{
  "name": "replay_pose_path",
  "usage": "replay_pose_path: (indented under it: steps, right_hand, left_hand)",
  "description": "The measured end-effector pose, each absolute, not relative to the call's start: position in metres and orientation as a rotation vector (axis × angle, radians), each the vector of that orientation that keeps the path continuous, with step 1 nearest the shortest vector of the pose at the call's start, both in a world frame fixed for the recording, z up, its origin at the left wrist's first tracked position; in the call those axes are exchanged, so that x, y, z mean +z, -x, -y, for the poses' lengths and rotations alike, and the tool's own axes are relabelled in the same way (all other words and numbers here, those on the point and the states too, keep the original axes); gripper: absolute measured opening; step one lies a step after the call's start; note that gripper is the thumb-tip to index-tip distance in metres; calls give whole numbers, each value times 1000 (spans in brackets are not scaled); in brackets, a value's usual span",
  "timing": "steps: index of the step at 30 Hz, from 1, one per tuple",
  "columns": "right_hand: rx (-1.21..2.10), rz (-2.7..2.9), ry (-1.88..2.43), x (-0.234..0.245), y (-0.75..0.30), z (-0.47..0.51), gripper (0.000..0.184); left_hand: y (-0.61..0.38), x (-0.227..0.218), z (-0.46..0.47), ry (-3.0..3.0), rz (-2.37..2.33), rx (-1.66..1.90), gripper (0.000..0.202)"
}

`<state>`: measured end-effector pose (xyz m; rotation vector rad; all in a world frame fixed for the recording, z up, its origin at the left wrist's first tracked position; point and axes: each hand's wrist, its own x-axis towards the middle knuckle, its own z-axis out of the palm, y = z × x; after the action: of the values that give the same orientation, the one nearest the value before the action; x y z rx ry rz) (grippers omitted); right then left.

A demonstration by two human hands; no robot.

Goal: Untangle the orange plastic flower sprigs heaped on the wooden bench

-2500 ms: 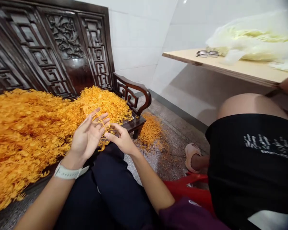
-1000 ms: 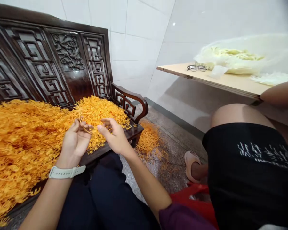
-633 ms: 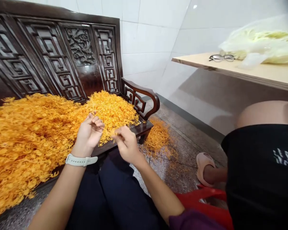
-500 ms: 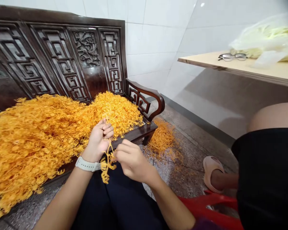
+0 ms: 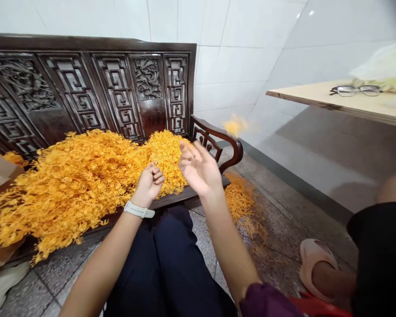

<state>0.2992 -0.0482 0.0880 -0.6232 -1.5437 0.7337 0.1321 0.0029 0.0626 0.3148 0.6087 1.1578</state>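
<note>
A big heap of orange plastic sprigs [image 5: 75, 176] covers the seat of a dark carved wooden bench [image 5: 95, 88]. My left hand [image 5: 150, 182], with a white watch on its wrist, is curled into a loose fist at the heap's front edge; what it holds is hidden. My right hand [image 5: 199, 167] is raised beside it with fingers spread and empty. A blurred orange piece [image 5: 233, 125] is in the air to the right, above the bench armrest [image 5: 218, 136].
A smaller pile of orange sprigs [image 5: 239, 198] lies on the stone floor past the armrest. At the right, another person's leg, black clothing [image 5: 383, 255] and pink slipper [image 5: 313, 259]. A wooden table [image 5: 333, 99] bears glasses [image 5: 354, 90].
My right hand had been pinching an orange sprig with my left; it has now swung up and opened, and an orange piece flies to the right. The view has shifted left.
</note>
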Motion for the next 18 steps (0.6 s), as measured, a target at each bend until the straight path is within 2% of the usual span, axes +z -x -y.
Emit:
replay_pose_path:
  steps: [4,6,10,15,16,18]
  right_hand:
    - [1092,973,659,76,-271,54,16]
    - [1038,870,733,55,-267,71,13]
    - [685,1109,1009,9,-271,93,27]
    - [874,1322,1116,-24,-258,100,52]
    - [872,1299,1121,-26,-253,100,53]
    - [909,1234,1098,-28,-247,100,42]
  left_hand:
    - [-130,66,-2,-290,-606,1170,24]
    - [-127,69,-1,-265,-593,1193,27]
    - [-128,71,1,-188,-505,1215,32]
    - [-132,71,5,-127,-435,1188,38]
    - [-131,71,5,-127,-442,1185,38]
    - [-130,70,4,-126,-461,1188,39]
